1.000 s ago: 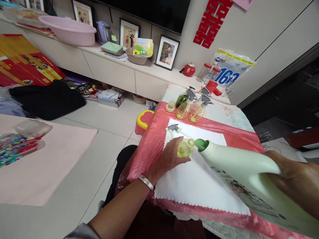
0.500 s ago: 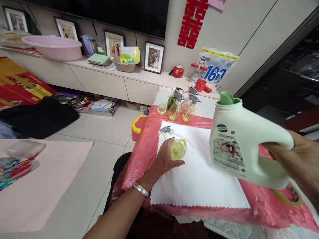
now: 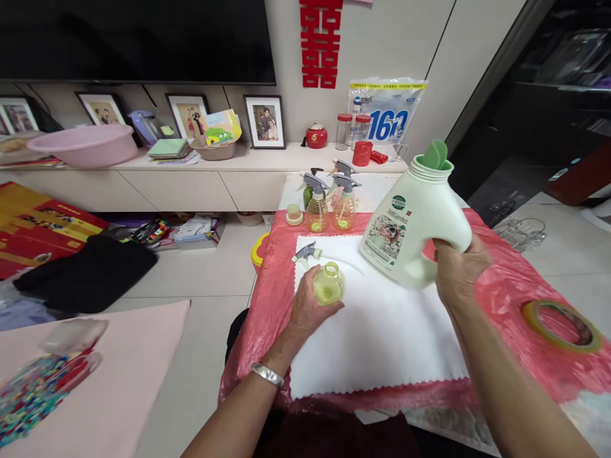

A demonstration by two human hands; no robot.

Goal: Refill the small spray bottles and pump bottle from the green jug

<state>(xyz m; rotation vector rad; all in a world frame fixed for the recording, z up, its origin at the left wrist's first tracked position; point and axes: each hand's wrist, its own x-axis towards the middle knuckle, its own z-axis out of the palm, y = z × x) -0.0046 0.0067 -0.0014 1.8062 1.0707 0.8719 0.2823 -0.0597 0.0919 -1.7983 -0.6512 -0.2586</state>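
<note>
My left hand (image 3: 309, 304) is wrapped round a small yellow-green spray bottle (image 3: 329, 285) with its top off, a little liquid showing low inside. My right hand (image 3: 459, 267) grips the handle of a large pale green detergent jug (image 3: 405, 219). The jug is uncapped, its green spout (image 3: 435, 154) points up, and it leans slightly, apart from the bottle. A grey spray head (image 3: 308, 252) with a long tube lies on the white cloth (image 3: 382, 337) just beyond the bottle. The jug's likely cap, a pale green cup-shaped lid (image 3: 294, 214), sits on the red plastic cover.
Two amber spray bottles (image 3: 317, 213) with grey triggers stand at the table's back, a dark green bottle (image 3: 309, 196) behind them. A roll of tape (image 3: 562, 326) lies on the red plastic cover (image 3: 510, 299) at right. Colourful beads (image 3: 35, 391) cover part of a pink table at left.
The jug has swung from the far right inward and away from me, now tilted with its mouth to the right. My left hand still holds the bottle. The view has shifted right.
</note>
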